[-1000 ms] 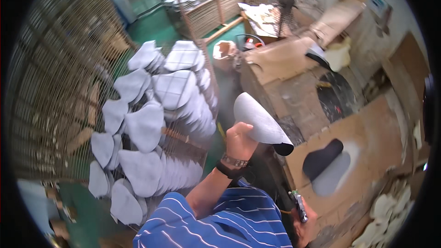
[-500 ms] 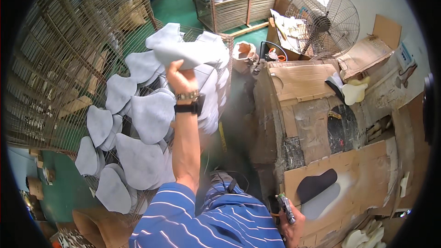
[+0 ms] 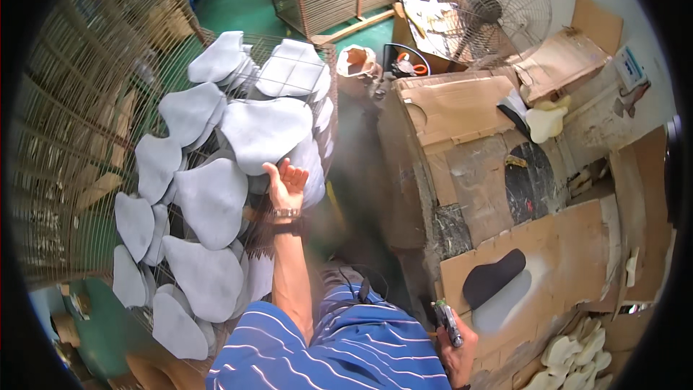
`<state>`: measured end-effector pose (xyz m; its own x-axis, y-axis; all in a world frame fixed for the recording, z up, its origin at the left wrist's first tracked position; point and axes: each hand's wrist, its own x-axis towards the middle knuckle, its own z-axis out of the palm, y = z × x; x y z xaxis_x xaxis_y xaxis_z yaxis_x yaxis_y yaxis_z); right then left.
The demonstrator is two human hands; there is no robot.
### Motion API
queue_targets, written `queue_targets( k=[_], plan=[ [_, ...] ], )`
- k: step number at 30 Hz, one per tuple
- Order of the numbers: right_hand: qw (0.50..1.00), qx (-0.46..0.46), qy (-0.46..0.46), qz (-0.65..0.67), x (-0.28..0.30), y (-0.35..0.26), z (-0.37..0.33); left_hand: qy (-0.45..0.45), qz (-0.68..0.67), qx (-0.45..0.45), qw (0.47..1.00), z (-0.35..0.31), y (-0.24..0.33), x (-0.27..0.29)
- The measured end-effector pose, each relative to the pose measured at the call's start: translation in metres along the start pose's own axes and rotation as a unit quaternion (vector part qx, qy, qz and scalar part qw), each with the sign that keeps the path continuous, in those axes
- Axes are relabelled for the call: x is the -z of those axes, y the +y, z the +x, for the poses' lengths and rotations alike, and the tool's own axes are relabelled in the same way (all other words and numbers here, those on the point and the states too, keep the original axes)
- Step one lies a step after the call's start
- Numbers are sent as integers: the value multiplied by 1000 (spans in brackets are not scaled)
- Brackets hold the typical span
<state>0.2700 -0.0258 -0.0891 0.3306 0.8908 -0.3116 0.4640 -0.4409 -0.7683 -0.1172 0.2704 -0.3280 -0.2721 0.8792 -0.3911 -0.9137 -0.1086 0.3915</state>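
My left hand (image 3: pixel 289 186) is open, palm up with fingers spread and nothing in it. Just beyond its fingertips, a pale grey curved sheet (image 3: pixel 267 130) lies on top of a wire rack (image 3: pixel 328 79). Several similar flat pieces, such as a grey sheet (image 3: pixel 206 278), overlap in stacks across that rack. By the near edge of the bench, my right hand (image 3: pixel 462 357) is closed around a small metal spray gun (image 3: pixel 447 325). Close to the gun, a dark sole-shaped piece (image 3: pixel 494 279) and a grey patch (image 3: pixel 502 305) edged with a pale haze show on a cardboard sheet (image 3: pixel 570 263).
The cardboard-covered bench (image 3: pixel 469 166) runs along my right. Behind it stands a large wire-caged fan (image 3: pixel 487 11). Cream foam pieces (image 3: pixel 577 350) are heaped at the lower right. Another rack (image 3: pixel 339 0) stands at the back, and a tall wire rack (image 3: pixel 94 101) at the left.
My left hand has let go of a grey sheet, which now lies on the rack, and has drawn back toward me, opening. My right hand still holds the spray gun. The view has shifted slightly.
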Motion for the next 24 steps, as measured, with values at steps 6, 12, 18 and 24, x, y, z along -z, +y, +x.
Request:
queue_targets(
  k=[6,12,18,24],
  plan=[
    [998,-2,50,-30,-11,27,8,-102,25,153,983,-1,-60,19],
    [994,22,83,-72,-4,31,7,-77,347,329,875,-19,-151,35],
    [968,-113,224,-8,26,63,-39,-174,645,383,638,-14,-226,75],
    [909,-180,359,-110,77,151,-58,-172,655,366,638,-6,-236,87]
  ],
)
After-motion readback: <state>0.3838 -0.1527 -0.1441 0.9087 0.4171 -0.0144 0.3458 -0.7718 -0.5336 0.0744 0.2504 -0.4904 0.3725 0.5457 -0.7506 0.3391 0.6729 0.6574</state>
